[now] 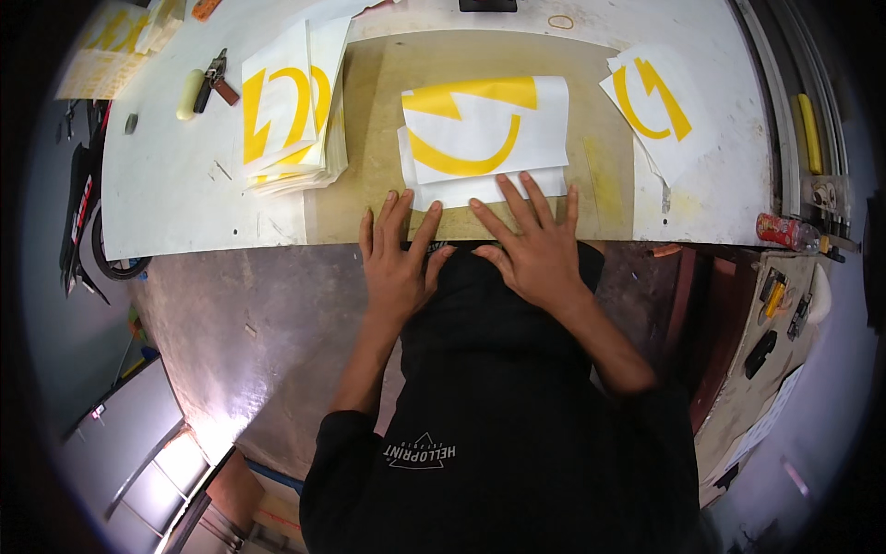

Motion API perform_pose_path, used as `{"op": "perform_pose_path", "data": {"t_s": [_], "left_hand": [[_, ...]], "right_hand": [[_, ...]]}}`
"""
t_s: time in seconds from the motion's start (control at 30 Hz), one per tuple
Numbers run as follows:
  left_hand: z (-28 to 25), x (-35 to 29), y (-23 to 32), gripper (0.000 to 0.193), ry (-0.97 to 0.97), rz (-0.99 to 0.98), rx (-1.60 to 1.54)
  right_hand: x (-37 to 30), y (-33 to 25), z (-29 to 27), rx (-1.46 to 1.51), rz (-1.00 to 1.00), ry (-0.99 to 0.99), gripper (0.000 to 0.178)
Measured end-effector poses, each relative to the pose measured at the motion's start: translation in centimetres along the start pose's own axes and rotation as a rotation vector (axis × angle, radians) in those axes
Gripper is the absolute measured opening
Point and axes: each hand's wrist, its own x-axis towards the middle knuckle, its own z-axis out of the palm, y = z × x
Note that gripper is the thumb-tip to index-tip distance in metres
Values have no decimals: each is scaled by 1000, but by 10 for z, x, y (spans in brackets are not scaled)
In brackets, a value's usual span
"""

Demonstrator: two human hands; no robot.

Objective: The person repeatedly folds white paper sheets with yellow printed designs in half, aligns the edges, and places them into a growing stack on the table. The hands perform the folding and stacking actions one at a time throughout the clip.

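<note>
In front of me lies a white sheet with a yellow printed figure (508, 143), apparently folded or laid over another white piece whose lower edge (544, 182) sticks out beneath. My left hand (399, 254) is flat at the table's near edge, fingers spread; its index fingertip is at the sheet's lower left corner. My right hand (540, 245) is spread as well, its middle fingertips on the lower edge of the sheet. Neither hand grips anything. Left of the sheet stands a thick stack of similar white and yellow sheets (291, 120). A smaller pile of printed sheets (655, 115) lies to the right.
The sheets rest on a white table (175, 217) with a tan mat (369, 198). A dark hand tool (214, 83) and a pale yellow rounded object (190, 94) lie beyond the stack. A red-labelled bottle (786, 231) lies at the right corner; a rubber band (560, 21) is far back.
</note>
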Motion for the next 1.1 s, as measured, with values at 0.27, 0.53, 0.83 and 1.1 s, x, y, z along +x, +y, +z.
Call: {"op": "perform_pose_path", "data": {"t_s": [0.27, 0.53, 0.83, 1.1], "left_hand": [[2, -1, 3, 64, 19, 3, 7], [2, -1, 3, 61, 16, -8, 15], [-9, 7, 12, 43, 43, -81, -75], [-8, 8, 10, 39, 41, -88, -127]], "right_hand": [[-21, 37, -17, -84, 126, -28, 63], [-29, 54, -33, -183, 229, 108, 54], [0, -6, 3, 148, 40, 514, 19], [42, -45, 25, 145, 145, 492, 17]]}}
